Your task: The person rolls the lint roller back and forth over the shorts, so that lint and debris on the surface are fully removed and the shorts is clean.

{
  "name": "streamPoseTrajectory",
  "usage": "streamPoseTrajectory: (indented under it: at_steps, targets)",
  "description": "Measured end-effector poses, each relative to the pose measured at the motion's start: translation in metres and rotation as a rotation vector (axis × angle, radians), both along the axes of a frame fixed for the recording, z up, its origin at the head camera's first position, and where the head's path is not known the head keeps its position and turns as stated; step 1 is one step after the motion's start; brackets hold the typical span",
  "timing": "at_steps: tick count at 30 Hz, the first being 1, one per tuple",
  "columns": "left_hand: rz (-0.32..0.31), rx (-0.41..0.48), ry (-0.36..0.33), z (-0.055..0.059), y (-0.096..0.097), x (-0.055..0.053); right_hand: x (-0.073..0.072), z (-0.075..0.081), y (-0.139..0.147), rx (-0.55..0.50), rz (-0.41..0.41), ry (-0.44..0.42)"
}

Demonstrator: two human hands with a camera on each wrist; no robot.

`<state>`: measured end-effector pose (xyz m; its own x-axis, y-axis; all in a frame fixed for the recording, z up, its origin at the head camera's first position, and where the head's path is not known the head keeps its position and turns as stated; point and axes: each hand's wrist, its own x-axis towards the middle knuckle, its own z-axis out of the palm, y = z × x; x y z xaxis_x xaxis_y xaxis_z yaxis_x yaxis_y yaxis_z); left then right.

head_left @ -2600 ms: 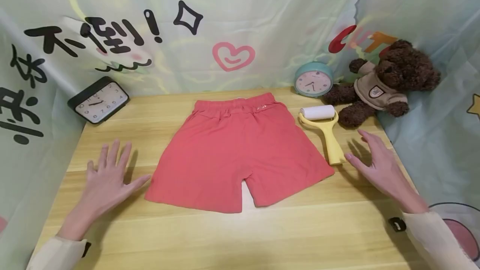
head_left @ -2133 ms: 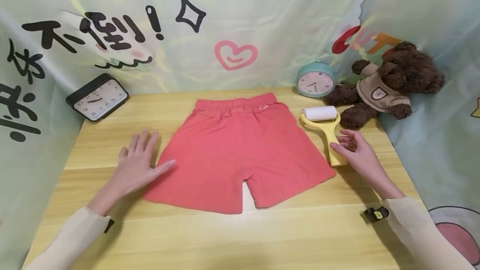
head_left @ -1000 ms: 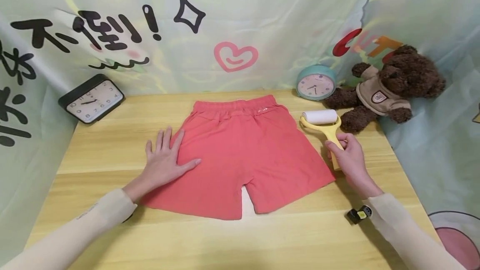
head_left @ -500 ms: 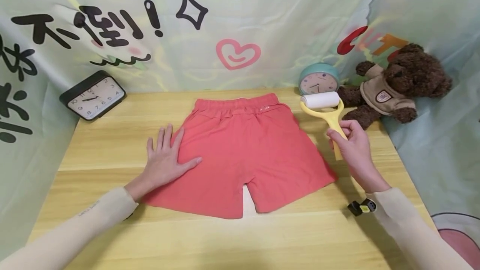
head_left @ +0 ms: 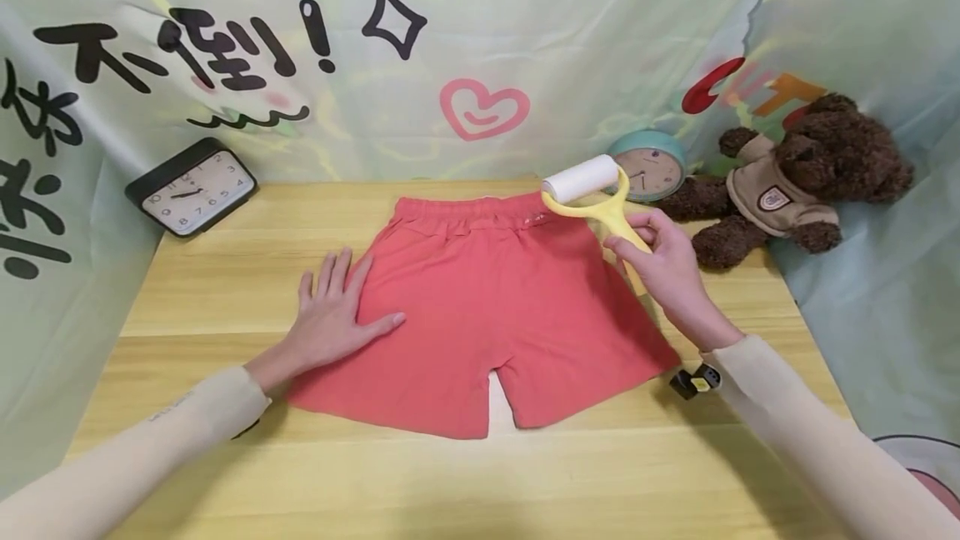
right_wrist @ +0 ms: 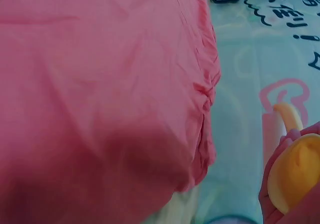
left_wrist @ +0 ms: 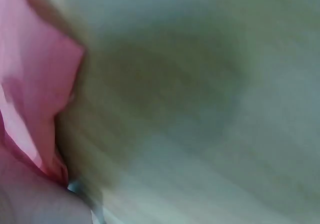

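L hand (head_left: 330,319) lies flat, fingers spread, across L edge of red shorts (head_left: 480,307), thumb on fabric; shorts spread out mid worktop (head_left: 390,490), waistband at far side. R hand (head_left: 670,269) grips yellow handle of lint roller (head_left: 611,211), white cyl. raised nr R end of waistband, apart from fabric in R wrist view. Teal clock (head_left: 656,161) partly behind roller; brown teddy (head_left: 780,194) next to it. Blk-framed clock (head_left: 198,192) at far L.

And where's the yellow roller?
In the head view, the yellow roller is right of centre, in the right hand, near the red shorts' waistband and teal clock.
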<state>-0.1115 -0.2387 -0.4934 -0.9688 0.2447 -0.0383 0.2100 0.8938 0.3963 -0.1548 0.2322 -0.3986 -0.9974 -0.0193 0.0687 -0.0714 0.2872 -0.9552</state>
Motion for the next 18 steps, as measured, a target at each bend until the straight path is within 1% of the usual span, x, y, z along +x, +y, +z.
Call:
streamPoseTrajectory:
  at_steps: [2, 5, 10, 14, 16, 18]
  targets:
    - [-0.01, 0.004, -0.008, 0.001, -0.003, 0.0, -0.005, 0.001, -0.01, 0.011, 0.03, 0.005]
    - [-0.025, 0.001, -0.007, 0.002, -0.005, 0.0, -0.012, 0.003, -0.022, 0.063, 0.055, 0.021]
    - [-0.022, 0.011, -0.019, 0.003, -0.006, 0.0, -0.021, 0.004, -0.046, 0.124, 0.093, 0.016]
    - [-0.029, 0.035, -0.019, 0.004, -0.01, -0.001, -0.029, 0.002, -0.067, 0.183, 0.145, 0.013]
    - [-0.033, 0.025, -0.013, 0.003, -0.011, -0.001, -0.032, 0.001, -0.079, 0.205, 0.18, 0.013]
    - [-0.033, -0.008, -0.027, 0.003, -0.01, -0.001, -0.035, 0.001, -0.09, 0.233, 0.218, 0.001]
